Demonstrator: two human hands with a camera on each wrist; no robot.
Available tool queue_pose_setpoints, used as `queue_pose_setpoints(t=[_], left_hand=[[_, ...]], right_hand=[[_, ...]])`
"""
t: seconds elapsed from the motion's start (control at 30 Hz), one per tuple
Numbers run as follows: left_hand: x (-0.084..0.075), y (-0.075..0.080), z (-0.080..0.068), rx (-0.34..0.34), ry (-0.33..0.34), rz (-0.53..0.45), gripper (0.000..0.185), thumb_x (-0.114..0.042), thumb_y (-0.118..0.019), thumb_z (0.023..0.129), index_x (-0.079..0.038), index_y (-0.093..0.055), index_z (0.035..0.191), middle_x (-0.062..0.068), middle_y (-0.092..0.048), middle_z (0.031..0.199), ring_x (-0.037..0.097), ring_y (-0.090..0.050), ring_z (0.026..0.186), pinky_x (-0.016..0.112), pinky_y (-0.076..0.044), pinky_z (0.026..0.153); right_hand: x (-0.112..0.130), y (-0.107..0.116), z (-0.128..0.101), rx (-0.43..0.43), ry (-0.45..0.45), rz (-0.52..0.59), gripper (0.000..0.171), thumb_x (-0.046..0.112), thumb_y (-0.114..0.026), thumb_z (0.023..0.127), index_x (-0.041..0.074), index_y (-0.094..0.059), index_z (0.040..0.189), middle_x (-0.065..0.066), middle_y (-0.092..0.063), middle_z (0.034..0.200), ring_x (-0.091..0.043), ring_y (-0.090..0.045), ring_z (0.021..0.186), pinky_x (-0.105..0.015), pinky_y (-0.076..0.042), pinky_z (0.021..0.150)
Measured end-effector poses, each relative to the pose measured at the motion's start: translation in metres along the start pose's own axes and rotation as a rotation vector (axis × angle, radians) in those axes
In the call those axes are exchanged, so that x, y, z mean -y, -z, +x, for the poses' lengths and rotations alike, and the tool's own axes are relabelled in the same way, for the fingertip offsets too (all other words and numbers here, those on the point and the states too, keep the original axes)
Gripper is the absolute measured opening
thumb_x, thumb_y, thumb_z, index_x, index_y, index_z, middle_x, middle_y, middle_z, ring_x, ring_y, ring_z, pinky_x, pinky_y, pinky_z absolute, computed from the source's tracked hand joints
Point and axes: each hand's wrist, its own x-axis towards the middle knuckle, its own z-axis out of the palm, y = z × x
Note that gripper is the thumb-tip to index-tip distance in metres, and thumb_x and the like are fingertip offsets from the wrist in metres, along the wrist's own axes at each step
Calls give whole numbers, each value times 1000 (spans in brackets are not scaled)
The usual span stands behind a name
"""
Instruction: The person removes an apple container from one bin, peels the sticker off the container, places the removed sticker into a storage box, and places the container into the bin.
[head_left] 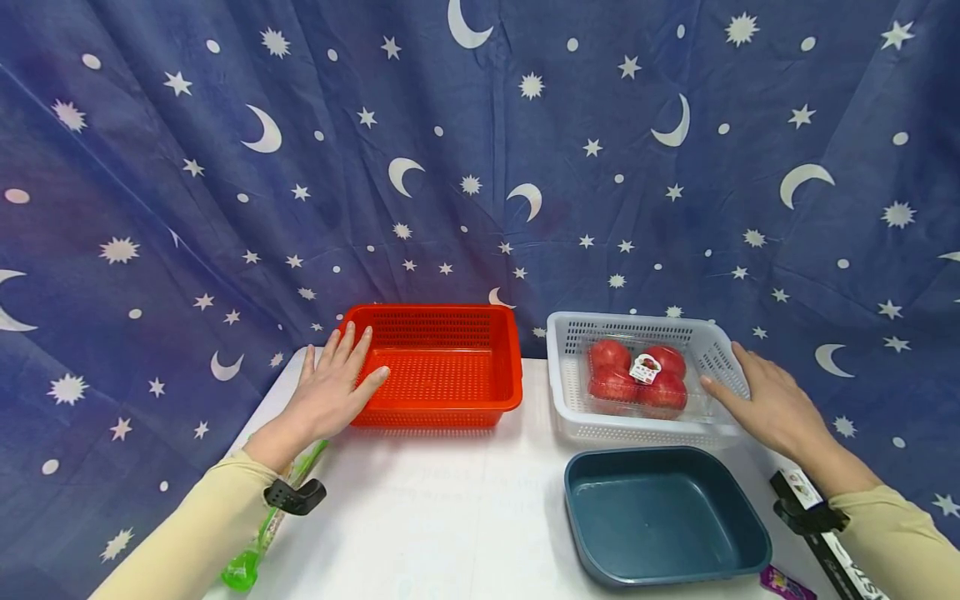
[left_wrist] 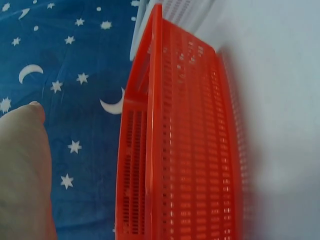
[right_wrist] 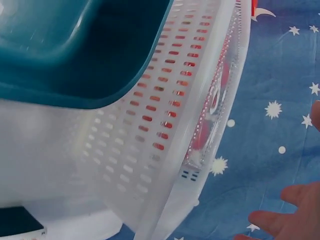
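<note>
My left hand [head_left: 326,387] is held with fingers spread at the left side of a red plastic basket [head_left: 435,419]; whether it touches the rim I cannot tell. Only part of that hand shows in the left wrist view, beside the perforated red wall. At the right end of a white perforated basket [head_left: 630,429], my right hand [head_left: 776,408] has its fingers extended and its thumb over the rim. Inside the white basket lies a clear plastic pack of red round fruits [head_left: 663,392] with a white label. Neither hand holds anything.
A dark blue-green tub [head_left: 660,575] stands in front of the white basket. To its right lie a long black-and-white box [head_left: 836,558] and a small purple packet [head_left: 786,583]. A green-capped long item [head_left: 243,569] is partly under my left forearm. A starry curtain [head_left: 480,150] hangs behind.
</note>
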Motion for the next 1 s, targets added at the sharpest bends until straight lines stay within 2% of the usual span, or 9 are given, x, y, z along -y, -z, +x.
queue_pose_setpoints(t=[0.33,0.63,0.8,1.0], left_hand=[[-25,-2,-1,-11,-61,-47,83,-63,-39,104,-17,-9,166,10,2,171,37,4,156,63,10,119],[-47,-9,-2,-29,-128,-93,81,-61,-42,104,-18,-14,166,10,-4,171,35,-1,156,60,4,121],[-58,-17,-2,-38,-157,-138,80,-61,-43,104,-16,-18,165,9,-10,171,31,-3,156,57,-1,123],[-75,-27,-3,-53,-204,-221,78,-61,-43,104,-17,-23,164,-1,-11,171,23,-7,156,52,-10,124]], right_hand=[[5,2,4,59,-55,120,91,59,-44,103,-2,-8,161,-44,-25,152,-67,-29,132,-85,-29,92],[10,4,5,113,-93,298,88,57,-39,106,-4,-8,161,-44,-24,153,-66,-27,135,-82,-30,96],[12,-2,4,81,-112,374,85,55,-39,107,-8,-15,159,-43,-30,151,-63,-32,135,-79,-32,99],[14,-10,3,29,-128,430,79,52,-43,107,-9,-28,155,-41,-36,149,-58,-37,134,-76,-34,100]])
